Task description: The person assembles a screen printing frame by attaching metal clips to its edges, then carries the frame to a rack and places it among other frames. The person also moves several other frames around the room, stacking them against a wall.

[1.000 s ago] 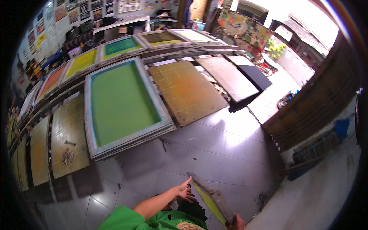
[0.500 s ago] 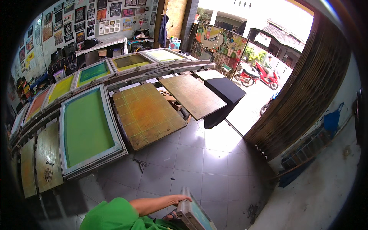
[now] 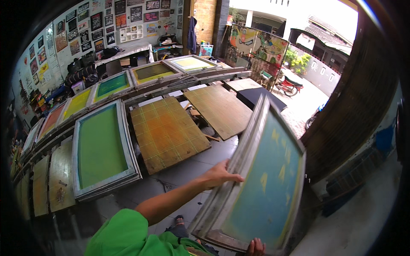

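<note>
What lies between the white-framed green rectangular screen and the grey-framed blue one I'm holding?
In the head view, a brown, orange-stained rectangular wooden board, a paler wooden board, grey tiled floor, and your left forearm.

A screen-printing workshop, open to the street (image 3: 294,113) on one side.
Framed mesh screens mark the trade: a blue screen (image 3: 267,175) in the hands (image 3: 218,176), a green screen (image 3: 100,147) to their left, more coloured screens (image 3: 112,87) farther off. Beyond the hands, stained, grid-lined boards (image 3: 166,132) line a long table (image 3: 230,76); pictures (image 3: 96,20) crowd the far wall (image 3: 171,28). A motorbike (image 3: 288,86) stands outside, ahead and right.
</note>
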A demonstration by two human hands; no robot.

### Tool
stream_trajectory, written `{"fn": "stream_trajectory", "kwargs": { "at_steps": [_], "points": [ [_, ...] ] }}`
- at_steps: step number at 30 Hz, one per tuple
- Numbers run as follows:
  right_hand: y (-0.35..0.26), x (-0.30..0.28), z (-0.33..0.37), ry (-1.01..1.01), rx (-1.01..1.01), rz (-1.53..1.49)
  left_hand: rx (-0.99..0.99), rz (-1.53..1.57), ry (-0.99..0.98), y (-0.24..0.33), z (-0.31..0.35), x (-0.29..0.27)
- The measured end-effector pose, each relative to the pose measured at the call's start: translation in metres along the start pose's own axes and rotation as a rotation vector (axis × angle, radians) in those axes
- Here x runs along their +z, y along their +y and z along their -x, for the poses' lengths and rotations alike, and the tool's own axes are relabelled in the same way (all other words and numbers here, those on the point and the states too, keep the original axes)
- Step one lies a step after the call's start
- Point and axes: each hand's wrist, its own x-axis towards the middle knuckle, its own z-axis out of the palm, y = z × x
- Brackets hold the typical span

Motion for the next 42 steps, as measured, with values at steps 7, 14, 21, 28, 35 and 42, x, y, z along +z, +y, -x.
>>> {"fn": "stream_trajectory", "kwargs": {
  "at_steps": [7, 14, 21, 28, 35, 42],
  "points": [
    [0.029, 0.15, -0.15, 0.067, -0.408, -0.051, 0.322, 0.106, 0.571, 0.0, 0.059, -0.139],
    [-0.051, 0.311, -0.314, 0.03, -0.761, -0.318, 0.432, 0.329, 0.924, -0.014, 0.065, -0.299],
    [-0.125, 0.413, -0.385, -0.118, -0.891, -0.406, 0.299, 0.379, 1.153, -0.042, 0.055, -0.41],
    [-0.136, 0.466, -0.394, -0.241, -0.906, -0.428, 0.243, 0.432, 1.134, -0.096, 0.03, -0.47],
    [-0.129, 0.485, -0.385, -0.34, -0.928, -0.446, 0.205, 0.446, 1.073, -0.139, 0.009, -0.495],
    [-0.121, 0.51, -0.372, -0.44, -1.067, -0.511, -0.022, 0.164, 1.197, -0.133, 0.017, -0.505]
  ]
}}
